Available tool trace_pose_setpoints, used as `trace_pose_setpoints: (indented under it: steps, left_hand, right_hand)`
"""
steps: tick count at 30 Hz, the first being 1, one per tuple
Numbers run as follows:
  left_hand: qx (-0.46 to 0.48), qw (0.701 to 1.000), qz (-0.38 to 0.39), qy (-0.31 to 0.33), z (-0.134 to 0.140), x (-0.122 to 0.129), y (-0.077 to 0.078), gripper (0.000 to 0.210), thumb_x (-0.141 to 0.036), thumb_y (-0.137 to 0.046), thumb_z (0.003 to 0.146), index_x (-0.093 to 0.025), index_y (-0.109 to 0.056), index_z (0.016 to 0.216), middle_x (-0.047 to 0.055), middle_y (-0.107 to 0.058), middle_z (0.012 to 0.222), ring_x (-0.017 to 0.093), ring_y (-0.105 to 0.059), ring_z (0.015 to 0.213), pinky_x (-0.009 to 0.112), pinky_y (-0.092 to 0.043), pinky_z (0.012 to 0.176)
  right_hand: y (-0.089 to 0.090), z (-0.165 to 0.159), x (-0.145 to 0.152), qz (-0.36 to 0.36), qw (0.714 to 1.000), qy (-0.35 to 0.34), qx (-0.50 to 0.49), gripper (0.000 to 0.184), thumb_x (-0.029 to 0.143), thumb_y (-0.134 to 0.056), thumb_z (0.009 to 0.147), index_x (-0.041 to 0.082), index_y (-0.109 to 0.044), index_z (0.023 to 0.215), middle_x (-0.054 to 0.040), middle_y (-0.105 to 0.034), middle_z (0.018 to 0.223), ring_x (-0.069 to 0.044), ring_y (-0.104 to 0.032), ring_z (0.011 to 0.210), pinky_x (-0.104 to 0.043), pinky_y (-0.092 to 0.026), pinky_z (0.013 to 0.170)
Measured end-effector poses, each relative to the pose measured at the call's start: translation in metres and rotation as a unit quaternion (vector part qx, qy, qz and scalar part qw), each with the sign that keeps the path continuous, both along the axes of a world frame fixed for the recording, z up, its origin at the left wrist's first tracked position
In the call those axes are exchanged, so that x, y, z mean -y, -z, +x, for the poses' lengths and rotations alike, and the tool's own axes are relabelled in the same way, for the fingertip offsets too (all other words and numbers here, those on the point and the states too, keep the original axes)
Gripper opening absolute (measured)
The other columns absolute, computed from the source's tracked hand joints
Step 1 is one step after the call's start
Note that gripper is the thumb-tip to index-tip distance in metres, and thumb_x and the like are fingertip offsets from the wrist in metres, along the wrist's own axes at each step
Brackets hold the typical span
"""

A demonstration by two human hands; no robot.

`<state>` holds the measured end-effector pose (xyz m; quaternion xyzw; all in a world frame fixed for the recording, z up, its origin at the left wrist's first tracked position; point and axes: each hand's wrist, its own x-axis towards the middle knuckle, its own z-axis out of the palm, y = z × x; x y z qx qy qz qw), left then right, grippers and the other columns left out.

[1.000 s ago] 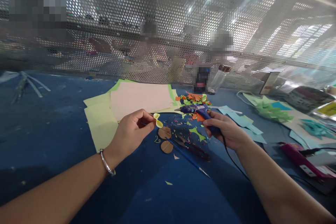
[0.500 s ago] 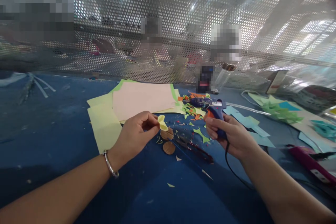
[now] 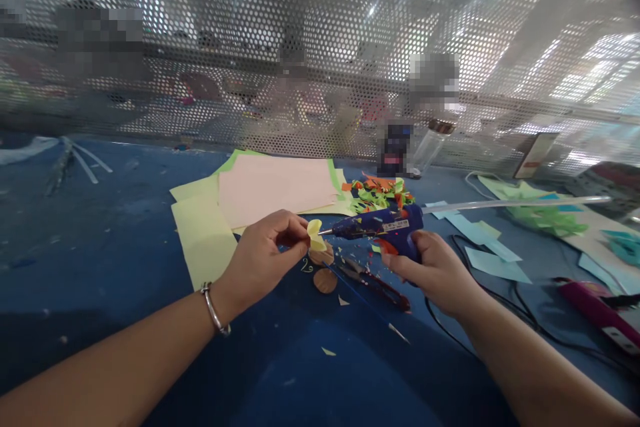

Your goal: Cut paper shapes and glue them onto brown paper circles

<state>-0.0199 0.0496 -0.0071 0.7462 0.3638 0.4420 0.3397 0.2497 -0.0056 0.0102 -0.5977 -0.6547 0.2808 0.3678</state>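
Between the thumb and fingers of my left hand [image 3: 274, 250] is a small folded yellow paper piece [image 3: 316, 236]. My right hand [image 3: 434, 267] is wrapped round the grip of a blue glue gun [image 3: 380, 223] with an orange trigger. A clear glue stick [image 3: 520, 204] sticks out of its back. The gun's metal nozzle is at the yellow paper; whether it touches I cannot tell. Below it two round brown discs [image 3: 325, 281] lie on the blue table [image 3: 280, 380]. Beside them are dark-handled pliers or scissors [image 3: 377, 285] and a thin blue stick [image 3: 357, 295] with a pale tip.
Pink, green and yellow paper sheets [image 3: 275, 183] lie behind my left hand. Green and orange paper scraps [image 3: 377, 193] are heaped behind the gun. Blue paper pieces [image 3: 493, 250], black cable [image 3: 523, 310] and a purple power strip [image 3: 597, 310] lie right. A perforated metal screen [image 3: 320, 107] closes the back.
My right hand has lowered the glue gun and swung its nozzle left to the yellow paper. My left hand has stayed nearly in place, still pinching the paper.
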Motion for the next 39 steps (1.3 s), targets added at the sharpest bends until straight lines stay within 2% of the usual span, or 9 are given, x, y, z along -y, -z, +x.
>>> trace_pose_setpoints:
  steps: [6,19,23,30,39]
  left_hand:
    - [-0.016,1.000,0.018,0.000,0.0026,0.0023,-0.0047,0.010,-0.015,-0.063,0.083,-0.023,-0.064,0.077,0.003,-0.071,0.094,0.017,-0.067,0.085,0.033,-0.055,0.077]
    - [-0.024,1.000,0.012,0.003,0.0022,0.0041,-0.0058,0.010,-0.014,-0.063,0.083,-0.022,-0.064,0.077,0.002,-0.070,0.094,0.016,-0.066,0.083,0.031,-0.054,0.075]
    - [-0.025,1.000,0.008,0.006,0.0026,0.0040,-0.0059,0.010,-0.014,-0.063,0.083,-0.023,-0.064,0.077,0.003,-0.071,0.094,0.016,-0.067,0.083,0.031,-0.054,0.075]
    - [-0.023,1.000,0.011,0.004,0.0035,0.0039,-0.0066,0.011,-0.014,-0.063,0.083,-0.023,-0.064,0.076,0.003,-0.071,0.093,0.016,-0.067,0.084,0.031,-0.055,0.075]
    - [-0.003,1.000,-0.005,0.000,0.0026,0.0016,-0.0030,0.007,-0.016,-0.066,0.082,-0.022,-0.065,0.079,0.003,-0.071,0.094,0.017,-0.068,0.085,0.033,-0.055,0.077]
  right_hand:
    - [-0.0065,-0.0064,0.0011,-0.001,0.999,-0.030,0.030,0.026,0.034,-0.060,0.073,0.021,-0.050,0.054,0.0033,-0.042,0.047,-0.010,-0.038,0.044,-0.024,-0.029,0.042]
    - [-0.0040,-0.0061,0.0025,-0.016,0.998,-0.054,0.013,0.030,0.035,-0.058,0.079,0.021,-0.048,0.055,0.0032,-0.044,0.048,-0.011,-0.039,0.045,-0.025,-0.031,0.045]
    - [-0.0018,-0.0031,0.0011,-0.018,0.998,-0.050,0.026,0.033,0.035,-0.058,0.080,0.021,-0.045,0.053,0.0029,-0.043,0.048,-0.011,-0.040,0.046,-0.025,-0.030,0.044]
    - [0.0017,-0.0005,0.0003,-0.020,0.998,-0.054,0.027,0.030,0.036,-0.059,0.080,0.021,-0.049,0.056,0.0026,-0.046,0.051,-0.012,-0.042,0.048,-0.025,-0.033,0.046]
    - [-0.0032,-0.0024,0.0003,-0.015,0.999,-0.039,0.027,0.026,0.035,-0.062,0.076,0.021,-0.051,0.057,0.0033,-0.047,0.050,-0.011,-0.042,0.046,-0.024,-0.032,0.044]
